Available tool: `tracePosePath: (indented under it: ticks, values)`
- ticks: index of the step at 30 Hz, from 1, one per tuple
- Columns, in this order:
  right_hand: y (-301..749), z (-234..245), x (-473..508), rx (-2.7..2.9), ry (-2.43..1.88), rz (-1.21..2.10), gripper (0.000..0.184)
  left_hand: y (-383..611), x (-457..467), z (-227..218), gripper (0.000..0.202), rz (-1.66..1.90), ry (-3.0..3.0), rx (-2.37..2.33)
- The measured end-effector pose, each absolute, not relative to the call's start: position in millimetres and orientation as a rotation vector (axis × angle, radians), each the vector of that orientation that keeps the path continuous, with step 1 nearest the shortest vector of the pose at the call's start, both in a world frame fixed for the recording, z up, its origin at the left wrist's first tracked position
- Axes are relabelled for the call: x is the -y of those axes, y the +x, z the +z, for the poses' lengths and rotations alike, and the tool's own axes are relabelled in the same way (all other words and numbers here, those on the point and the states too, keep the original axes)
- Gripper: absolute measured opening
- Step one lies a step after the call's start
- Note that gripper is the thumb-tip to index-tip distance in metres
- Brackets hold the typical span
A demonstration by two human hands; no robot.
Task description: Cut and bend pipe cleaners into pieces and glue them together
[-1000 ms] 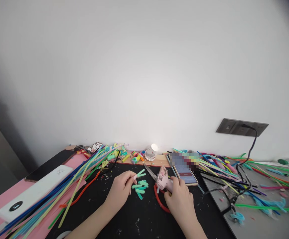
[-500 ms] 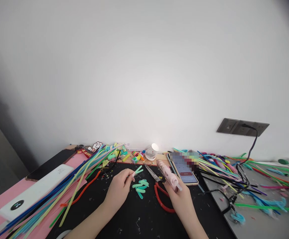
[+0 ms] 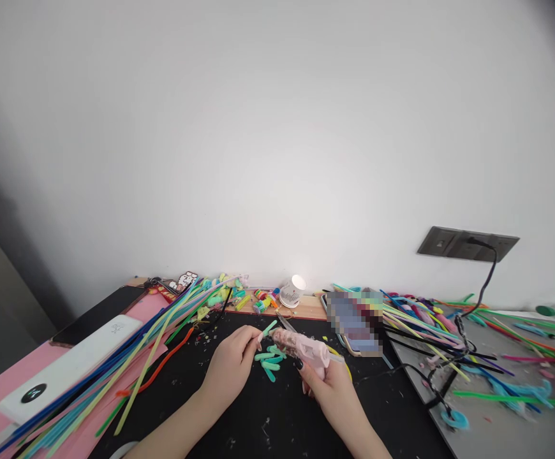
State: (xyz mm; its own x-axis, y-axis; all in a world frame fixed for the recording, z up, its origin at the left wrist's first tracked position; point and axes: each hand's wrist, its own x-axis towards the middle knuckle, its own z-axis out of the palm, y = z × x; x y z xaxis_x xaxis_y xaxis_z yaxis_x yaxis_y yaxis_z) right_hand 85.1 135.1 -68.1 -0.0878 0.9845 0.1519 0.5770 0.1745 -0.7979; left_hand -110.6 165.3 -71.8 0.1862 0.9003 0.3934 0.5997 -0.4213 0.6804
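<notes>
The left hand (image 3: 232,364) holds a green piece (image 3: 268,329) just above the black desk (image 3: 268,421), grip pinched on its stem. The right hand (image 3: 329,386) has its grip wrapped round a glue gun (image 3: 309,349), whose nozzle seems to touch that piece. More green bits (image 3: 270,362) lie beneath.

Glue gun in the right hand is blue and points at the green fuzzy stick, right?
No, the glue gun is pink, not blue. The head view shows it in the right hand, pointing at the green fuzzy stick.
</notes>
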Motion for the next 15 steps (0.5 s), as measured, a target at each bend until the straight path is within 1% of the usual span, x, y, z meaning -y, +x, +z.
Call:
tracePosePath:
  ticks: [3, 15]
  values:
    - [84.2, -65.5, -134.3, 1.746, -1.475, 0.761, 0.028, -110.1, -164.6, -70.1, 0.026, 1.100, 2.095, -1.406]
    - [77.7, -54.2, -130.5, 1.658, -1.476, 0.812, 0.036, -109.8, -164.4, -70.6, 0.027, 1.102, 2.099, -1.381]
